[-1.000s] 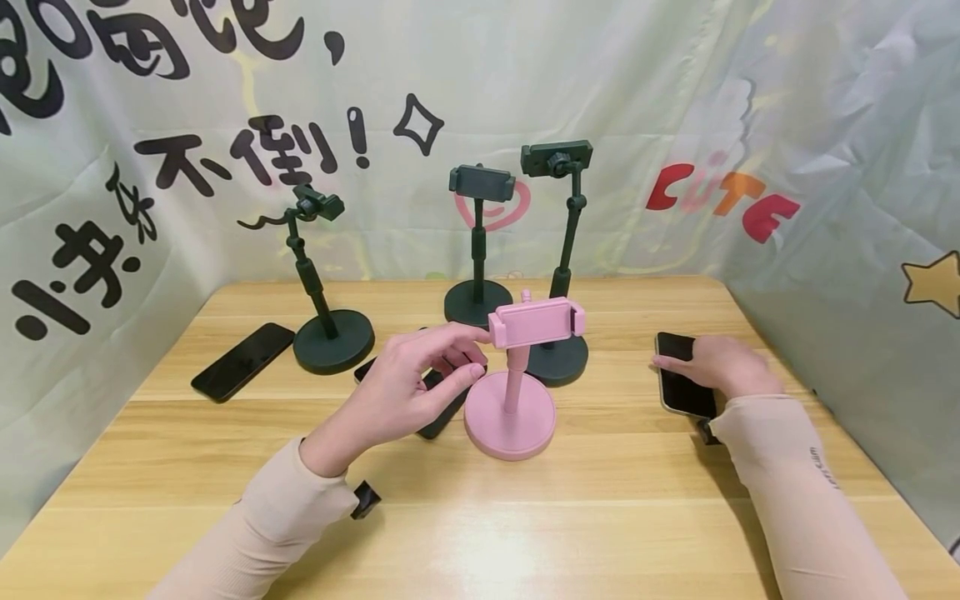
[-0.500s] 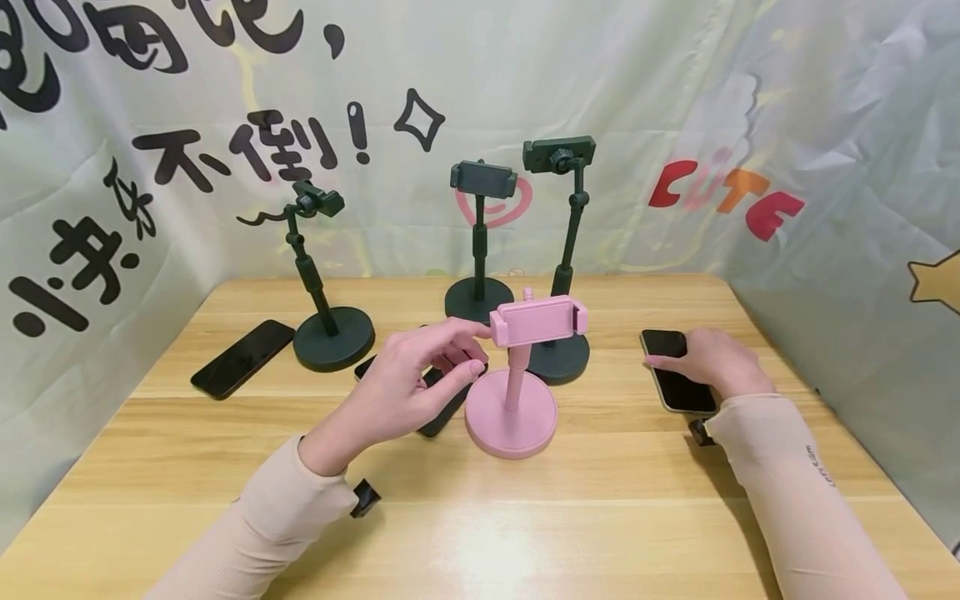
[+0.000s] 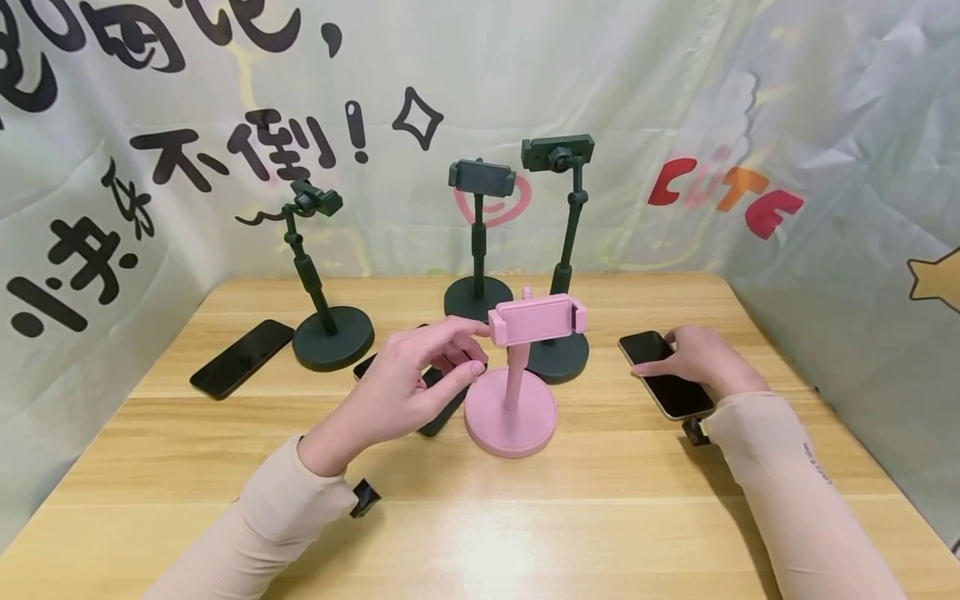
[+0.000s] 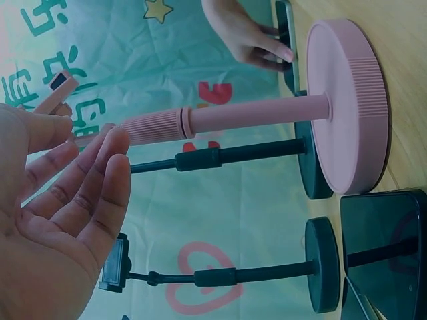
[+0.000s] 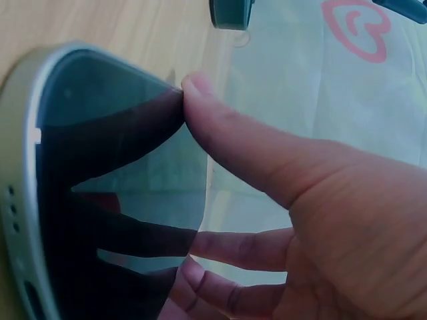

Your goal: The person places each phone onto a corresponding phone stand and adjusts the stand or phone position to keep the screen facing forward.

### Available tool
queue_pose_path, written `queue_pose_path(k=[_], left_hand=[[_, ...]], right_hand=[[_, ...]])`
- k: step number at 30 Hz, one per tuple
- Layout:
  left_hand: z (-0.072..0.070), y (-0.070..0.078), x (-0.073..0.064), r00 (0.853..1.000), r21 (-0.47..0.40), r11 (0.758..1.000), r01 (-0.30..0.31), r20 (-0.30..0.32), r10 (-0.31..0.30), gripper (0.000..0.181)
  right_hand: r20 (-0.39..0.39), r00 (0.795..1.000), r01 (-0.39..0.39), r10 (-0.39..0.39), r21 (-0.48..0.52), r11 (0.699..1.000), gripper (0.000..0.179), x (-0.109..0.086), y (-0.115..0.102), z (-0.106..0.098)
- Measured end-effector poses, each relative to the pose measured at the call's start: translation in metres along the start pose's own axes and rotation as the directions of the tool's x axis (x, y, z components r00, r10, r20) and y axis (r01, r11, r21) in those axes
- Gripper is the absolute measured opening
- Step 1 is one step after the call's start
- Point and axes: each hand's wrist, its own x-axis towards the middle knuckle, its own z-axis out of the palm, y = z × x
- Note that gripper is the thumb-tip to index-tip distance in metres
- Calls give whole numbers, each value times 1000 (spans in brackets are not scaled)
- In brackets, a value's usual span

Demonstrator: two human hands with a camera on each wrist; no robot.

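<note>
My right hand (image 3: 708, 360) grips a black-screened phone (image 3: 678, 395) at the table's right side, thumb on its left edge and fingers on the opposite edge. The right wrist view shows the thumb tip at the rim of this phone (image 5: 127, 160), its silver frame close to the camera. Beside a pink phone stand (image 3: 512, 417) is my left hand (image 3: 401, 379), index fingertip right at the left end of the stand's clamp (image 3: 536, 320). Its other fingers are loosely bent with nothing between them. Partly hidden behind this hand lies another dark phone (image 3: 444, 417).
Three dark green phone stands rise at the back: left (image 3: 332, 339), middle (image 3: 477, 297) and right (image 3: 558, 358). A black phone (image 3: 242, 359) lies at the far left. Printed cloth (image 3: 615, 225) encloses the wooden table (image 3: 517, 533) behind and at the sides.
The phone in my right hand has shifted left and turned, its far end swinging leftward. My left hand and the pink stand keep their places.
</note>
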Motion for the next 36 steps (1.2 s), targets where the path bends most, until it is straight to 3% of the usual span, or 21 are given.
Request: queue_pose_path(k=[5,20,36], left_hand=[[0,-1,0,1000,1,1000,6,1,-6,31],[-1,0,1,1000,-3,1000,2,3,-2,33],[-3,2,2,1000,9,1000,10,1,-10,37]], right_hand=[[11,1000,14,-14,-22,1000,101,2,-1,0],[61,998,-2,1,11,1000,114,4,-2,0],[137,987,54,-78,173,983,76,5,-2,0]])
